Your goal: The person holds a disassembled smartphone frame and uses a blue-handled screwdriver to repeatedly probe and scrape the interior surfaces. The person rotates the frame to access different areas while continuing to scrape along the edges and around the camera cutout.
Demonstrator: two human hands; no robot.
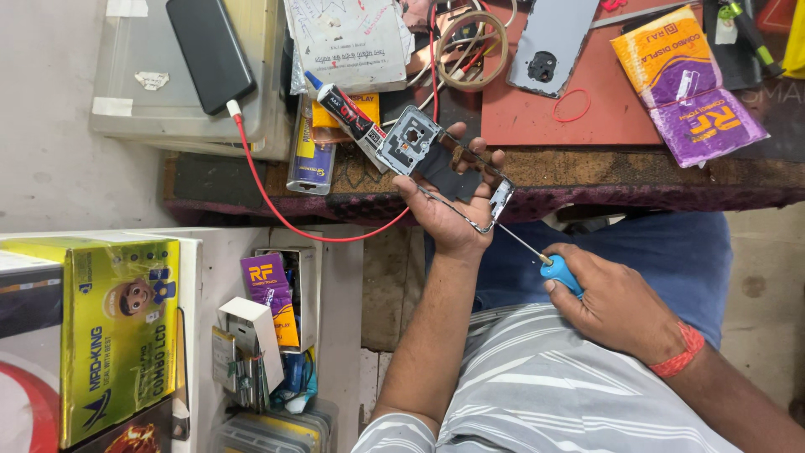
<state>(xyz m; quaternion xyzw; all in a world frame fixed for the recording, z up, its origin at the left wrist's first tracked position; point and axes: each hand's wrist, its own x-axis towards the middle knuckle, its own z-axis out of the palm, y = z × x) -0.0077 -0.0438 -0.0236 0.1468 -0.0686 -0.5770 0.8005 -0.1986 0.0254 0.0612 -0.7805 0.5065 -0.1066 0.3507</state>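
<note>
Grey metal shows where an opened phone frame (449,168) is gripped in the left hand (444,214), held above the near edge of the desk (587,172). Part of the frame is covered by the fingers. A blue-handled screwdriver (545,260) is clenched in the right hand (616,306); its thin shaft reaches the frame's near right corner, though the tip is too small to make out. A glue tube (348,113) lies just left.
</note>
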